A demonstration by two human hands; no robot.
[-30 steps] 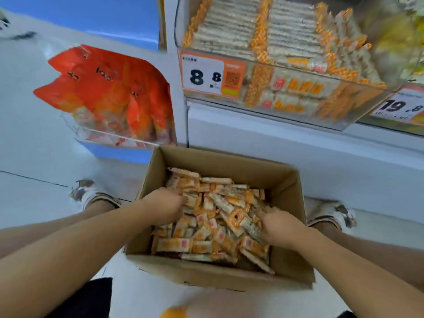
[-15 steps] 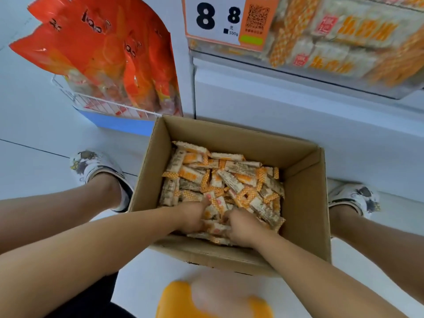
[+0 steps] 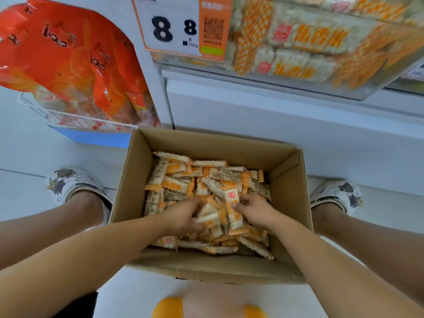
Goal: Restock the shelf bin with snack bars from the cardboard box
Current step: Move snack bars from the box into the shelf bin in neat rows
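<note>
Snack bars (image 3: 232, 208) gripped by both hands inside cardboard box (image 3: 128, 180).

The cardboard box (image 3: 289, 180) in the middle of the frame is plain brown; the snack bars (image 3: 183, 182) in it are white with orange lettering and orange-and-white checked ends. The shelf bin (image 3: 321, 86) at upper right shows the same white and orange wrappers. The price tag (image 3: 181, 28) at top centre is white with black digits, an orange panel and a green strip. Upper left, the bags (image 3: 68, 63) are red-orange. The floor (image 3: 27, 145) is pale white, the shoes (image 3: 68, 182) white with dark prints
</note>
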